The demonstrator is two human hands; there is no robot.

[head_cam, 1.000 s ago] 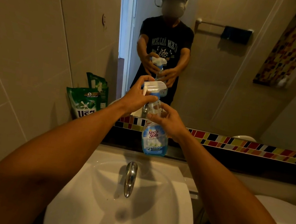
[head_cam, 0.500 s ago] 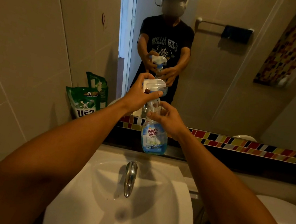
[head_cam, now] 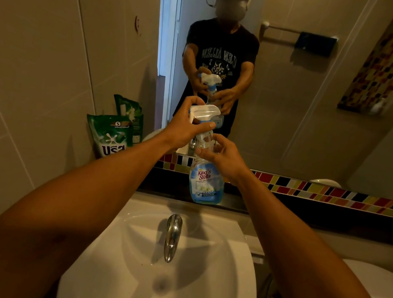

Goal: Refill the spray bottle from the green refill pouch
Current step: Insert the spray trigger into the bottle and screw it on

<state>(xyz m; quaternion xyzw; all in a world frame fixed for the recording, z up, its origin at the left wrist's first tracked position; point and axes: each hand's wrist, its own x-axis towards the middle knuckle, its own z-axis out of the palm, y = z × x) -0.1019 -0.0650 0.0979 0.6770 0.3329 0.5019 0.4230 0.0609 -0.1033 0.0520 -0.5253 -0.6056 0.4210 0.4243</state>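
The mirror fills the upper centre and right of the frame, reflecting a person in a dark printed T-shirt holding the same bottle. A grey tiled wall occupies the upper left. The white basin takes up the lower centre, with a chrome tap rising at its back edge and pointing toward the viewer. A white toilet shows in part at the lower right edge. A band of multicoloured mosaic tiles runs across the middle right, beneath the mirror, above a dark ledge.

The green refill pouch stands upright at the middle left, leaning against the tiled wall on the ledge, well apart from both hands; its reflection appears just behind it.

The spray bottle is held upright at the centre of the frame, above the back of the basin, clear of the ledge. Its lower body bears a blue label. The left hand is closed around the white trigger head at the top. The right hand grips the clear neck and shoulder of the bottle just below. Whether the trigger head is loosened from the bottle cannot be determined.
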